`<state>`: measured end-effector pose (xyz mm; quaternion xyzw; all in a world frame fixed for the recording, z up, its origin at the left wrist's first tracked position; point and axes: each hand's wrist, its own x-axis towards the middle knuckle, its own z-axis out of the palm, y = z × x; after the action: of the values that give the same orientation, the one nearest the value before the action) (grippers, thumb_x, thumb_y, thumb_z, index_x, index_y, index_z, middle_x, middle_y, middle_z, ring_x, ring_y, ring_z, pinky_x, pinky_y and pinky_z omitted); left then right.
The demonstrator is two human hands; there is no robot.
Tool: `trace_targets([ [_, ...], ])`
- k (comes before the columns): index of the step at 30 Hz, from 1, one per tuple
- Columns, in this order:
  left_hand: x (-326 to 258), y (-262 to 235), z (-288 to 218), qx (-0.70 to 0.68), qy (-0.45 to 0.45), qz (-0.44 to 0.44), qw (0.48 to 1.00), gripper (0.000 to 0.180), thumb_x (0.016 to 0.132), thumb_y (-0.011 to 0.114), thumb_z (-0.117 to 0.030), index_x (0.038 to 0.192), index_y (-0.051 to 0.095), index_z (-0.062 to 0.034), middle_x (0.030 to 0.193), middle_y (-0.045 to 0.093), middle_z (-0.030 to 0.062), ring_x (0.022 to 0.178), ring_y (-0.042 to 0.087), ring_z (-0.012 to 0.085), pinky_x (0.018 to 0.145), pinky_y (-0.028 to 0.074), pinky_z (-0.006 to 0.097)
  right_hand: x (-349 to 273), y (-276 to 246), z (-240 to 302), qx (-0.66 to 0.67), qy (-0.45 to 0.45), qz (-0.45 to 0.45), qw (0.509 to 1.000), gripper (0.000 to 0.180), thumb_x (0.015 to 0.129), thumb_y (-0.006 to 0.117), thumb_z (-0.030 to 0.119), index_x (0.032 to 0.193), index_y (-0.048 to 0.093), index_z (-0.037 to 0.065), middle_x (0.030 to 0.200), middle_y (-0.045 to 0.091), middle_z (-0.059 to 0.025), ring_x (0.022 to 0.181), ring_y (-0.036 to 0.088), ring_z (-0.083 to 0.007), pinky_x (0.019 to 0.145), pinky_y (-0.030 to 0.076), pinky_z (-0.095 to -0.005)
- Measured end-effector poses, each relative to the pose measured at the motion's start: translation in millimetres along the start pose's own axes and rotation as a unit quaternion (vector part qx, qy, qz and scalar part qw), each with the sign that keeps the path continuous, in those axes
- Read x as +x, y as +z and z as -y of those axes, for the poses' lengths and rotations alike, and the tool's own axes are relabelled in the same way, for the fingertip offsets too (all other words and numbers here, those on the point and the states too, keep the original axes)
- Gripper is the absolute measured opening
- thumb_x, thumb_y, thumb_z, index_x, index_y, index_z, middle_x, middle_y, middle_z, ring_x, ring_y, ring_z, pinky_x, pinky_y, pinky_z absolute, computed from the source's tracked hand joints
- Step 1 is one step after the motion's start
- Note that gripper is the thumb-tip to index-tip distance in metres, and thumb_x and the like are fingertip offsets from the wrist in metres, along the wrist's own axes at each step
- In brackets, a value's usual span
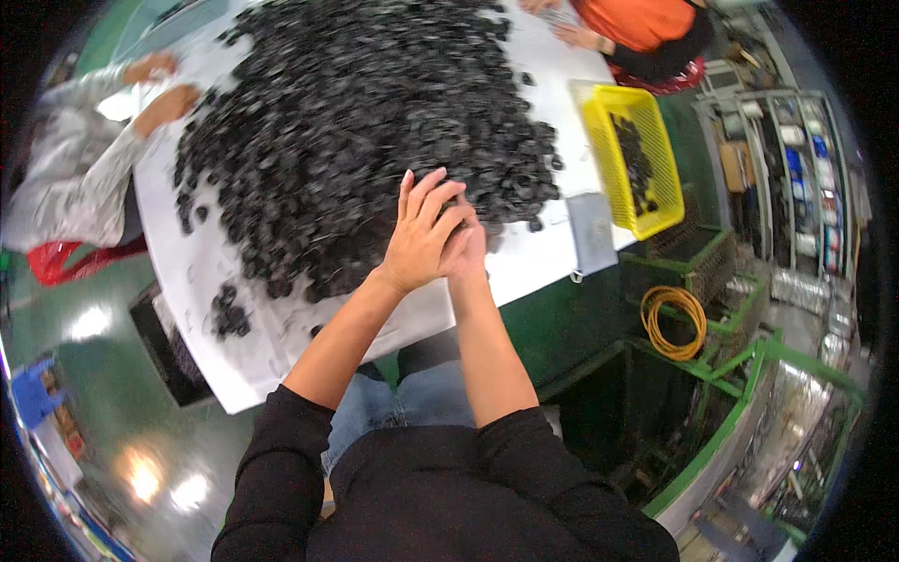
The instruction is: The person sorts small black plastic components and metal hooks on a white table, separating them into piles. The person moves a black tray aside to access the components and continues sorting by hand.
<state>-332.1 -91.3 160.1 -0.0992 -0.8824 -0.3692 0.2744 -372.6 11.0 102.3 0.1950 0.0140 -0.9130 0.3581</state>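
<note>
A wide heap of small black round pieces (346, 122) covers most of the white-topped table (253, 370). At the heap's near edge my two hands meet. My left hand (421, 241) has its back up and its fingers spread and slightly bent, laid over the right. Most of my right hand (473, 245) is hidden behind it, so its fingers and anything in them do not show. No piece is visible between the left fingers. A little cluster of black pieces (229, 314) lies apart near the table's left corner.
A yellow plastic basket (670, 178) with black pieces stands at the right edge, beside a grey flat pouch (592, 232). Co-workers' hands (164, 105) rest at the left and far right. Dark green-framed bins (646, 393) and a coiled orange hose (672, 323) are at right.
</note>
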Motion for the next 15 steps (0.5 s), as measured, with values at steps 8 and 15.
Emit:
trace_targets([
  [8,51,19,17,0.025,-0.104,-0.007,0.994,0.023,0.080,0.058,-0.002,0.102,0.060,-0.0073,0.118,0.052,0.0114,0.120,0.042,0.0342,0.101,0.032,0.043,-37,33,335,0.100,-0.278,-0.013,0.955,0.034,0.082,0.043,0.020,0.100,0.054,-0.007,0.095,0.060,-0.0214,0.092,0.060,-0.0352,0.080,0.053,-0.0493],
  [15,-38,-87,66,0.172,-0.293,-0.066,0.938,0.015,0.089,0.052,-0.007,0.102,0.061,-0.0051,0.117,0.055,0.0130,0.117,0.046,0.0307,0.100,0.035,0.039,-53,7,481,-0.219,-0.277,-0.332,0.875,0.073,0.084,0.038,0.056,0.123,0.046,-0.005,0.129,0.042,-0.0214,0.114,0.045,-0.0341,0.096,0.041,-0.0487],
])
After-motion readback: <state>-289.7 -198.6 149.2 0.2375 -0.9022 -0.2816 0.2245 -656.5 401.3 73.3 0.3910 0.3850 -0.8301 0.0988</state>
